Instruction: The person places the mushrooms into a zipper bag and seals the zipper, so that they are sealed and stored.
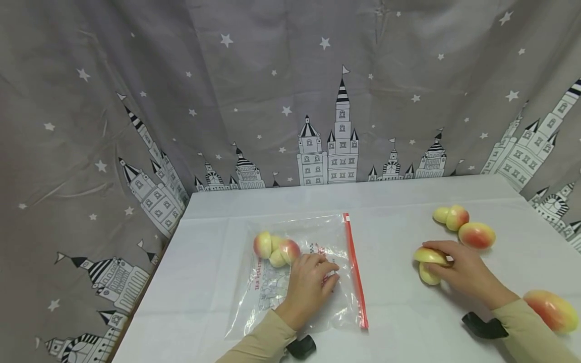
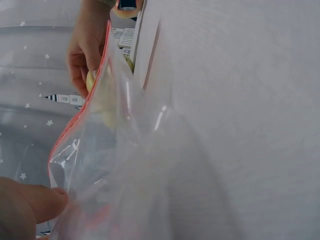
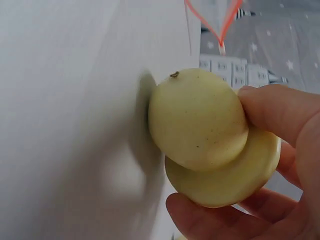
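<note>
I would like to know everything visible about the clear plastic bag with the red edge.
The plastic bag is clear, glossy, thin-looking and wrinkled, with red and grey print. A red strip runs along its right side in the head view; in the right wrist view the red edges part from a corner, so the mouth looks open. It lies on the white table, with yellow-red fruit pieces seemingly inside. The left grip appears to pinch its film.

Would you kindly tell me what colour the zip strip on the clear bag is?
The zip strip is red; it shows best in the head view.
</note>
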Demonstrator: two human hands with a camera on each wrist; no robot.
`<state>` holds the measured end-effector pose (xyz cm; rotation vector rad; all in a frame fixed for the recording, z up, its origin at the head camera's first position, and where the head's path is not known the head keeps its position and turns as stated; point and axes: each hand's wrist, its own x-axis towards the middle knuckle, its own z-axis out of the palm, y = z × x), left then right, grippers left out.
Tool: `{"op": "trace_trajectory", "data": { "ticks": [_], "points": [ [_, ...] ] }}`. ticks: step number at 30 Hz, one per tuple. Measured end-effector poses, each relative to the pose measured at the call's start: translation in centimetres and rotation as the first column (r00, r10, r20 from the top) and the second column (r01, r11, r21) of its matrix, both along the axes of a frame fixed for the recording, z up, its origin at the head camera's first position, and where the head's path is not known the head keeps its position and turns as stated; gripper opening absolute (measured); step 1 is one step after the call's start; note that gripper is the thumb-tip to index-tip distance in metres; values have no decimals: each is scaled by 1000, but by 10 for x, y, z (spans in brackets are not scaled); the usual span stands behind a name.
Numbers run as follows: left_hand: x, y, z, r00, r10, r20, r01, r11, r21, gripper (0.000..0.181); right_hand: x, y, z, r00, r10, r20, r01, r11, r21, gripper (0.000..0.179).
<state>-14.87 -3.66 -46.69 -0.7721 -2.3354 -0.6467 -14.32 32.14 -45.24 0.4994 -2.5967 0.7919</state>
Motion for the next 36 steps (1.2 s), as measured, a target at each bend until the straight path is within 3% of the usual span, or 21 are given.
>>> {"op": "trace_trajectory", "data": {
  "ticks": [13,17,26,36],
  "points": [
    [0,-1,-1,1000,4,-28,-3,1000,19,13,-18,-60,13,984,93,152,-85,995,-60,44],
    [-1,-1,-1,1000,-7,-30,8,999,31,14,-23,-77,12,972,145,183,-127,986,-106,44],
    [-2,-1,-1,999,-12,-50,14,999,31,15,-31,-108,4,956,247,160,-219,961,-171,44],
    [-3,-1,-1,998,-10,-69,12,999,29,13,-36,-125,-2,926,289,242,-211,930,-300,42]
  ]
}}
